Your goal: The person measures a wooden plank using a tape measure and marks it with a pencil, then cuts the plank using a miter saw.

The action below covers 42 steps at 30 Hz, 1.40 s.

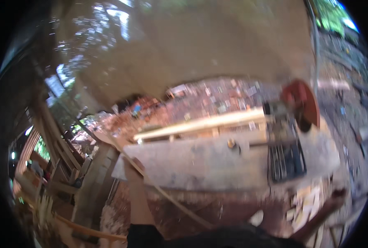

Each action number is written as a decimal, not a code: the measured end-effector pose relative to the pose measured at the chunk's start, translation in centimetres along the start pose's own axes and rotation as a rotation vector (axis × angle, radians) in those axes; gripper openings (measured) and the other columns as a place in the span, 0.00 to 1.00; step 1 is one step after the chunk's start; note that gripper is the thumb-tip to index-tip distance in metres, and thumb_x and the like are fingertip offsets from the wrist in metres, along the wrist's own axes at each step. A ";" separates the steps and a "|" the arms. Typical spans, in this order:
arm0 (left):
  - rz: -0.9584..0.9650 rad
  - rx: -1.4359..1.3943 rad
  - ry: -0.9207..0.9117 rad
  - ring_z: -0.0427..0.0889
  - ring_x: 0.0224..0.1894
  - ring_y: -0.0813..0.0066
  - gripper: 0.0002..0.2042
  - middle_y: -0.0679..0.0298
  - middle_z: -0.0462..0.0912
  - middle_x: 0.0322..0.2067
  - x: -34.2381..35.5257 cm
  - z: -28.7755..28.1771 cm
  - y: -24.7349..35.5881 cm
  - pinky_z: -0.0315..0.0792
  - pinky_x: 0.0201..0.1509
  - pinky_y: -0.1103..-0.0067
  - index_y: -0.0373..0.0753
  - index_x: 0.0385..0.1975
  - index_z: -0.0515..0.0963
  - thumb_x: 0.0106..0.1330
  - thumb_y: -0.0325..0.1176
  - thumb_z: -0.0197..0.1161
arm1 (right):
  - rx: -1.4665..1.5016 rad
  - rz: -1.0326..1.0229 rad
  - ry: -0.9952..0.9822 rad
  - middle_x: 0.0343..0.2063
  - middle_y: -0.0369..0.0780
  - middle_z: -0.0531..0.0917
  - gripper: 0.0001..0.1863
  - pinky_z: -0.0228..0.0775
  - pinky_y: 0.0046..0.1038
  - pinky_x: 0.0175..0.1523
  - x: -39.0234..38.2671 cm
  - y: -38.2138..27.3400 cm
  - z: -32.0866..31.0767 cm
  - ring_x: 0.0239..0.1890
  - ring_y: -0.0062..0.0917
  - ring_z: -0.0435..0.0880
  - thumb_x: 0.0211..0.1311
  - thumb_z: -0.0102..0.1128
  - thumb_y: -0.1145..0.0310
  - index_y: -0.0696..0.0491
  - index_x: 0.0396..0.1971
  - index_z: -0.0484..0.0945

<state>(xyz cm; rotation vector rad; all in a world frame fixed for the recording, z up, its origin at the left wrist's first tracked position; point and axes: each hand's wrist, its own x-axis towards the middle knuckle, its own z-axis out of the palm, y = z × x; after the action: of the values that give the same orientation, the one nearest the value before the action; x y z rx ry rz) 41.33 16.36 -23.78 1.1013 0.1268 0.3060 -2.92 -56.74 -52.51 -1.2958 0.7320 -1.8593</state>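
My left hand [135,167] is closed around a long, thin wooden strip [175,201]. The strip slants from beyond the bench's left end down toward my body, crossing over the left end of the pale workbench [192,167]. Off to the right, past the bench's near edge, my right hand [338,197] is low and smeared by motion, so its fingers cannot be made out. On the bench's right part sits a dark metal machine plate [286,161] with slots, and a red rounded guard [303,103] rises behind it.
A light wooden plank [204,124] lies along the bench's far side. Boards [55,136] lean at the left, and a thick timber [93,182] lies beside the bench. Wood offcuts [306,206] are piled at the lower right. A brown sheet [217,45] hangs beyond.
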 end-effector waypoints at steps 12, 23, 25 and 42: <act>-0.037 -0.133 0.033 0.64 0.21 0.69 0.35 0.65 0.64 0.18 2.4 -9.8 0.5 0.57 0.26 0.73 0.41 0.20 0.66 0.49 0.75 0.56 | -0.261 0.958 0.133 0.20 0.33 0.75 0.08 0.60 0.23 0.25 -16.1 -5.9 0.4 0.22 0.17 0.69 0.66 0.53 0.62 0.50 0.33 0.72; -0.310 -0.029 0.389 0.75 0.29 0.63 0.24 0.60 0.75 0.26 -0.2 -17.3 -11.0 0.70 0.33 0.68 0.36 0.31 0.73 0.61 0.56 0.56 | 0.182 1.425 0.332 0.32 0.42 0.80 0.29 0.76 0.39 0.43 -19.3 -1.3 -1.1 0.34 0.34 0.81 0.59 0.59 0.41 0.56 0.38 0.72; -0.372 -0.009 0.479 0.76 0.30 0.61 0.23 0.59 0.77 0.27 -1.0 -16.1 -13.0 0.72 0.35 0.67 0.35 0.32 0.74 0.61 0.54 0.57 | 0.153 1.391 0.403 0.41 0.43 0.80 0.29 0.75 0.40 0.49 -17.4 -0.2 -0.8 0.43 0.36 0.81 0.62 0.58 0.44 0.57 0.44 0.72; -0.605 -0.048 0.563 0.81 0.45 0.61 0.14 0.55 0.81 0.42 17.6 -19.2 -30.7 0.78 0.48 0.67 0.30 0.47 0.75 0.66 0.31 0.59 | -0.424 1.223 -0.571 0.21 0.35 0.78 0.14 0.69 0.22 0.27 -20.5 -3.9 26.7 0.21 0.20 0.78 0.69 0.49 0.59 0.53 0.30 0.75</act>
<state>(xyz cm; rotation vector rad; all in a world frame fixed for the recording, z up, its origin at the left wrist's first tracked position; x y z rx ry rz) 58.75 25.39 -58.87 0.8564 0.9291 0.0640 25.73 -38.65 -51.40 -1.0974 1.2293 -0.3486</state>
